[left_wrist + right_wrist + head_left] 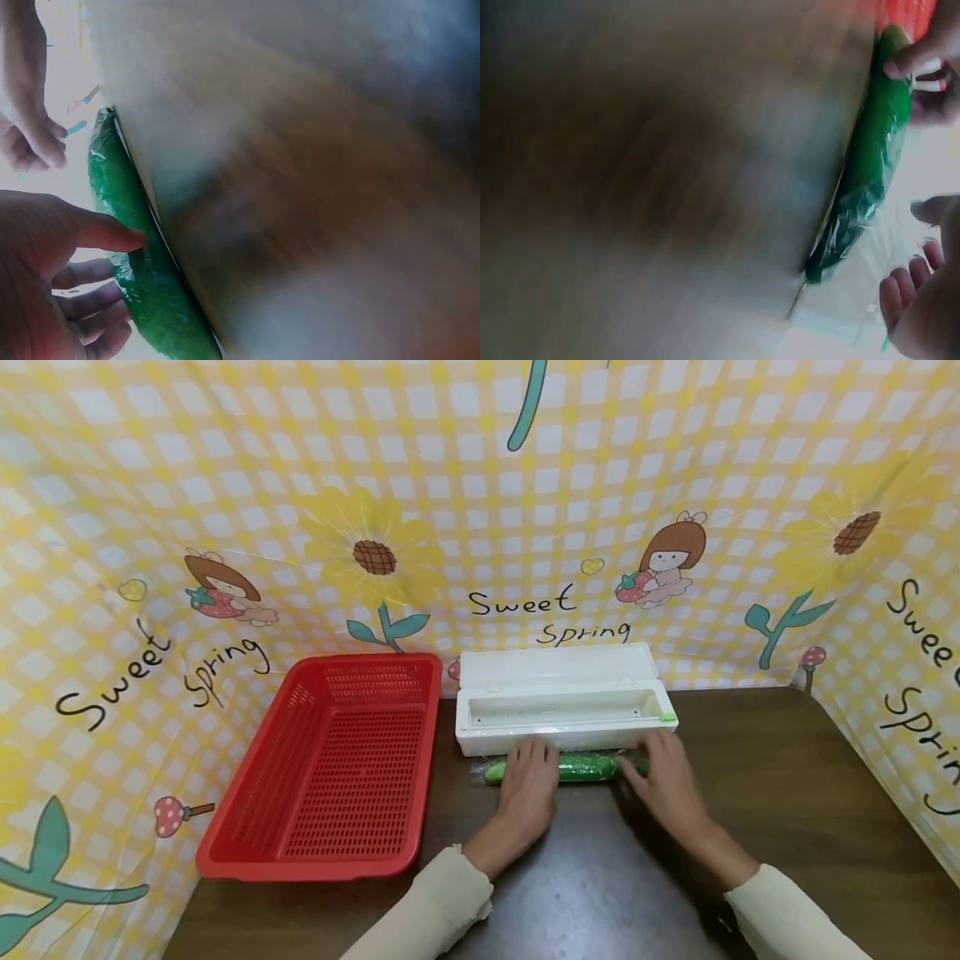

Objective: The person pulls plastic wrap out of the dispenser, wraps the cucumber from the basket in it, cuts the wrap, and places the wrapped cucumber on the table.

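Note:
A green cucumber [588, 767] lies on the table along the front of a white dispenser box [495, 743], wrapped in clear plastic film [859, 210]. My left hand [527, 785] holds it near its left, paler end, thumb on the near side and fingers on the far side. At the other end is my right hand [667, 785]. In the right wrist view, the fingers of this right hand [922, 292] are loosely bent and a gap separates them from the cucumber. Whether they touch the thin film cannot be made out.
To the left stands a red perforated plastic basket [420, 760]. The dispenser's lid [555, 667] is raised, and a small green piece [667, 717] sits at its right end. A yellow checked cloth [480, 527] hangs behind the dark wooden table [787, 793].

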`<move>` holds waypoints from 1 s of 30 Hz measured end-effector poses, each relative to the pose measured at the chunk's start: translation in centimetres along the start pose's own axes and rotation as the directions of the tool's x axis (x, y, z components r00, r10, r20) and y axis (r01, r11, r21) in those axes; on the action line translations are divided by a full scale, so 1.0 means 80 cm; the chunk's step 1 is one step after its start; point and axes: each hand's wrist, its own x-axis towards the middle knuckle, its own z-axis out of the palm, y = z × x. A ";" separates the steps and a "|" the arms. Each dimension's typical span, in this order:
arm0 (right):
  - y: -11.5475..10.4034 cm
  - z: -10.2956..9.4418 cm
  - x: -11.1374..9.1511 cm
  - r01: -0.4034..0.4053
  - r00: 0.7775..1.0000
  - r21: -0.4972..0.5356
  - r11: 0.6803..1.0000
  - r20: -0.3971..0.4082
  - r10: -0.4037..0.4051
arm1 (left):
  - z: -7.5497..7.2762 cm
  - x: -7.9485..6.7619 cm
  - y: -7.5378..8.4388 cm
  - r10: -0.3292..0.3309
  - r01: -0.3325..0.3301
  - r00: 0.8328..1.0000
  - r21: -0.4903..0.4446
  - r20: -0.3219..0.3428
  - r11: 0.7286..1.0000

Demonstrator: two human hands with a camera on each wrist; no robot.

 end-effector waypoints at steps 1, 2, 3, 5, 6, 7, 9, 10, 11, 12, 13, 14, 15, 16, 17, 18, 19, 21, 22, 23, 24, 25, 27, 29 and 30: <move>0.003 -0.004 0.001 -0.078 0.997 0.035 0.996 -0.022 0.079 | 0.000 0.001 0.000 -0.001 0.001 1.000 0.006 0.003 1.000; 0.005 -0.010 0.002 -0.160 0.986 0.066 0.985 -0.031 0.162 | 0.000 0.001 0.000 -0.003 0.003 1.000 0.011 0.003 1.000; 0.008 -0.016 0.004 -0.240 0.970 0.094 0.966 -0.023 0.243 | -0.001 0.002 0.000 -0.003 0.003 1.000 0.014 0.003 1.000; 0.015 -0.028 0.008 -0.370 0.928 0.134 0.919 0.015 0.371 | -0.002 0.003 0.001 -0.001 0.001 1.000 0.018 0.007 1.000; 0.020 -0.033 0.010 -0.419 0.908 0.142 0.897 0.041 0.417 | -0.002 0.003 0.001 0.000 0.000 1.000 0.021 0.010 1.000; 0.026 -0.038 0.012 -0.451 0.892 0.145 0.880 0.070 0.446 | -0.003 0.004 0.001 0.001 -0.001 1.000 0.023 0.015 1.000; 0.041 -0.044 0.016 -0.486 0.873 0.152 0.861 0.123 0.471 | -0.004 0.004 0.002 0.007 -0.008 1.000 0.021 0.022 1.000; 0.048 -0.046 0.017 -0.491 0.870 0.156 0.857 0.145 0.472 | -0.005 0.005 0.002 0.010 -0.011 1.000 0.017 0.025 1.000; 0.056 -0.047 0.018 -0.497 0.865 0.158 0.853 0.169 0.472 | -0.005 0.005 0.003 0.015 -0.015 1.000 0.014 0.027 1.000; 0.062 -0.048 0.019 -0.498 0.863 0.167 0.851 0.191 0.467 | -0.006 0.005 0.004 0.019 -0.020 0.999 0.008 0.029 1.000; 0.067 -0.048 0.020 -0.501 0.860 0.173 0.848 0.211 0.465 | -0.006 0.005 0.004 0.026 -0.026 0.999 0.003 0.030 1.000; 0.070 -0.049 0.021 -0.501 0.858 0.180 0.846 0.230 0.459 | -0.007 0.005 0.005 0.031 -0.031 0.999 -0.002 0.031 1.000; 0.073 -0.048 0.021 -0.500 0.858 0.187 0.846 0.243 0.453 | -0.007 0.005 0.006 0.035 -0.035 0.999 -0.004 0.032 0.999; 0.075 -0.048 0.022 -0.498 0.858 0.195 0.845 0.253 0.447 | -0.007 0.005 0.007 0.039 -0.038 0.999 -0.006 0.033 0.999; 0.077 -0.047 0.022 -0.495 0.859 0.205 0.844 0.258 0.442 | -0.007 0.005 0.008 0.043 -0.043 0.998 -0.007 0.035 0.999; 0.079 -0.045 0.023 -0.493 0.861 0.221 0.841 0.260 0.436 | -0.007 0.005 0.009 0.047 -0.047 0.998 -0.008 0.037 0.999; 0.080 -0.044 0.024 -0.492 0.863 0.234 0.839 0.261 0.433 | -0.007 0.005 0.010 0.051 -0.051 0.998 -0.010 0.037 0.999; 0.083 -0.041 0.025 -0.485 0.869 0.278 0.829 0.260 0.421 | -0.007 0.005 0.011 0.056 -0.056 0.998 -0.018 0.033 0.998; 0.084 -0.039 0.025 -0.483 0.871 0.301 0.822 0.259 0.417 | -0.007 0.006 0.011 0.059 -0.058 0.998 -0.023 0.027 0.998; 0.085 -0.038 0.025 -0.480 0.874 0.316 0.818 0.256 0.414 | -0.007 0.006 0.012 0.062 -0.061 0.998 -0.027 0.019 0.998; 0.085 -0.036 0.026 -0.479 0.875 0.330 0.813 0.252 0.413 | -0.007 0.007 0.012 0.063 -0.062 0.998 -0.030 0.009 0.998; 0.086 -0.035 0.026 -0.477 0.877 0.337 0.811 0.247 0.413 | -0.007 0.008 0.012 0.064 -0.064 0.998 -0.033 -0.001 0.997; 0.088 -0.033 0.027 -0.475 0.879 0.341 0.811 0.233 0.417 | -0.007 0.008 0.012 0.066 -0.066 0.998 -0.037 -0.017 0.997; 0.088 -0.032 0.027 -0.477 0.878 0.337 0.812 0.217 0.426 | -0.008 0.009 0.013 0.069 -0.070 0.997 -0.045 -0.021 0.997; 0.088 -0.032 0.028 -0.479 0.878 0.335 0.812 0.210 0.431 | -0.009 0.009 0.013 0.071 -0.072 0.997 -0.050 -0.019 0.996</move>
